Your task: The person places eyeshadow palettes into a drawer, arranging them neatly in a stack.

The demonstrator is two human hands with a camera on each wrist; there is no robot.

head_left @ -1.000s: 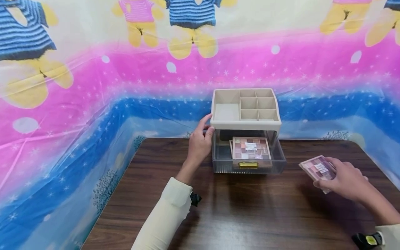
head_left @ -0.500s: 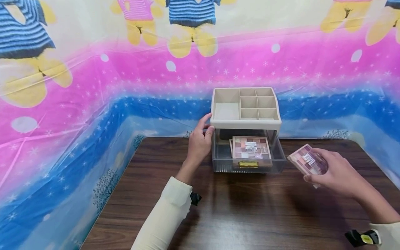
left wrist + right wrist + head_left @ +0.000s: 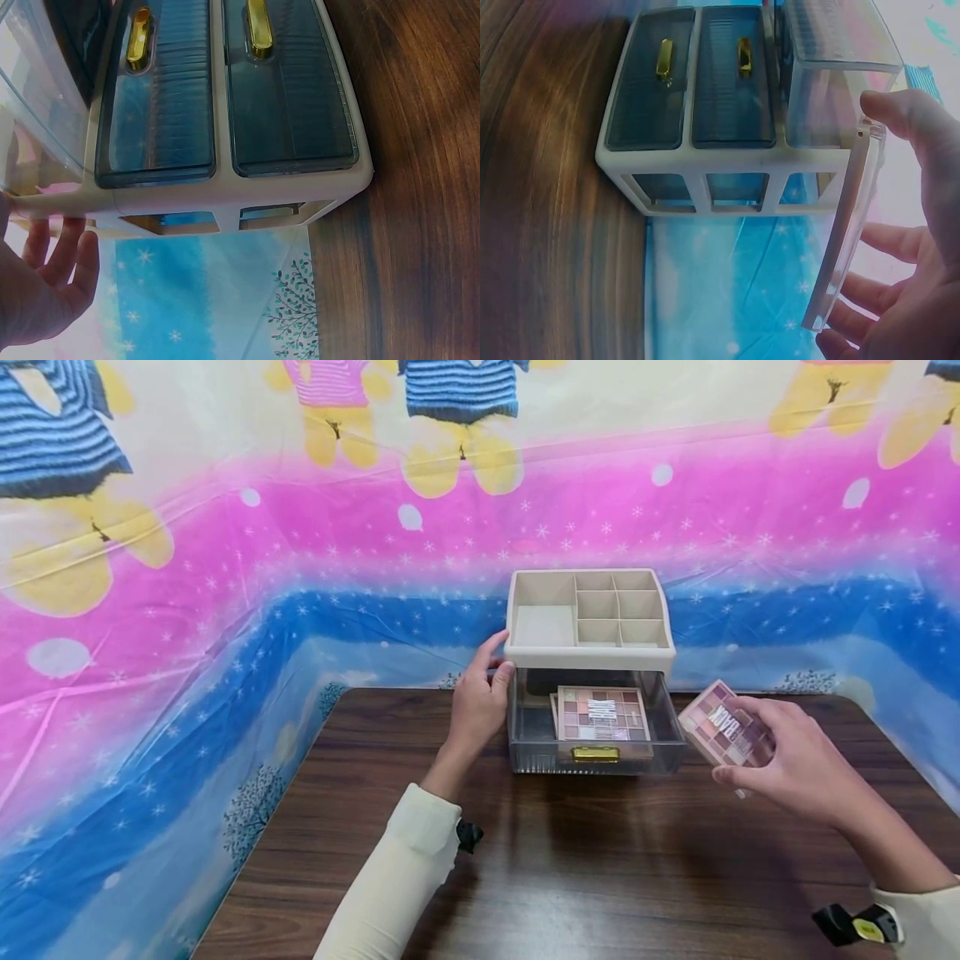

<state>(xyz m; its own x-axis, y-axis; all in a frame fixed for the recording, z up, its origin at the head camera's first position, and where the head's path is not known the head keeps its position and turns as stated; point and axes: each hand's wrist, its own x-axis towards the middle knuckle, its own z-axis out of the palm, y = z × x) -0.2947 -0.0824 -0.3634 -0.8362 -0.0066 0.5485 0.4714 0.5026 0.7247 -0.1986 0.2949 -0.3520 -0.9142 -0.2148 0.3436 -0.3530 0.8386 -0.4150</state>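
My left hand (image 3: 480, 706) holds the left side of a cream desktop drawer organizer (image 3: 592, 654), thumb at its front corner and fingers along its side. The top drawer (image 3: 543, 758), clear grey with a gold handle, stands pulled out. Inside it lies an eyeshadow palette (image 3: 602, 714) with a grid of pink and brown shades; the edge of another shows beneath. To the right of the drawer, above the table, my right hand (image 3: 798, 760) grips a similar eyeshadow palette (image 3: 720, 731) between thumb and fingers. The right wrist view shows this palette edge-on, tilted.
Two lower drawers with gold handles (image 3: 259, 26) are closed, as the left wrist view shows. Compartments (image 3: 618, 606) of several sizes divide the organizer's top. It stands at the back of a dark wooden table (image 3: 600, 868), before a patterned cloth (image 3: 375, 568).
My right hand has moved left and toward the back with the palette, bringing it close to the open drawer's right side. The left hand and the organizer stay put.
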